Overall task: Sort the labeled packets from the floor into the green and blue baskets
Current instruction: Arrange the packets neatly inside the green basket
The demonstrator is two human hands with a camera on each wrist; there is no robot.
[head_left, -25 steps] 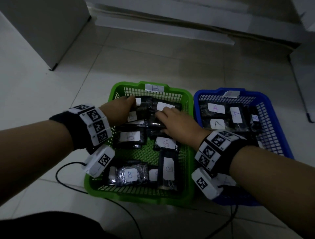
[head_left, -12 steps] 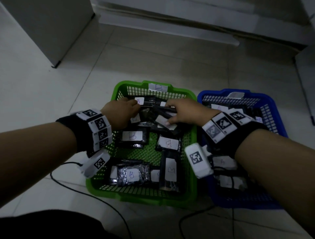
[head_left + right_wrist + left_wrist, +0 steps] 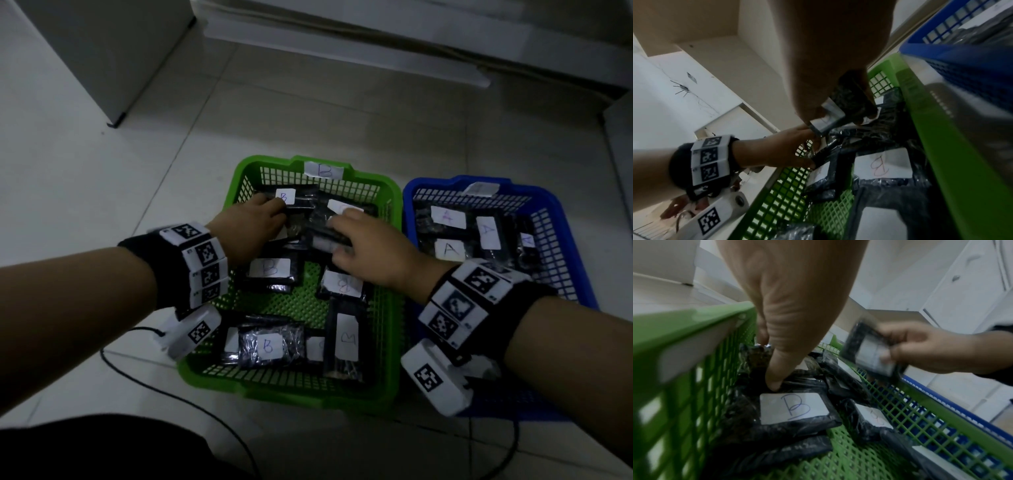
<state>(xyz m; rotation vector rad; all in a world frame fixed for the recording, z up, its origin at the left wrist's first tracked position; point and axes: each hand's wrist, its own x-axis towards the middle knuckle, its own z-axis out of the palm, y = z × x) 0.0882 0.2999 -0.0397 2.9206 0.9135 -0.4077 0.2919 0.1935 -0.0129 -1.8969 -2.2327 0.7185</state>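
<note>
The green basket (image 3: 294, 397), tagged B, holds several black packets with white B labels (image 3: 270, 270). Beside it on the right, the blue basket (image 3: 442, 181) holds packets labelled A (image 3: 448, 248). My left hand (image 3: 255, 222) is in the green basket's far left corner. Its thumb (image 3: 774, 382) and fingers pinch a black packet (image 3: 756, 360) lying there, just behind a B packet (image 3: 793, 408). My right hand (image 3: 366, 246) is over the basket's far middle and grips a black packet with a white label (image 3: 849, 100), lifted a little above the pile (image 3: 869, 352).
A black cable (image 3: 171, 387) runs over the pale tiled floor in front of the green basket. A white cabinet (image 3: 85, 51) stands at the far left and a low white ledge (image 3: 342, 51) runs along the back. My dark-clothed knee (image 3: 102, 448) is at the lower left.
My right wrist has swung back off the blue basket, and the hand now holds a packet over the green basket's far middle. My left hand has stayed in the far left corner.
</note>
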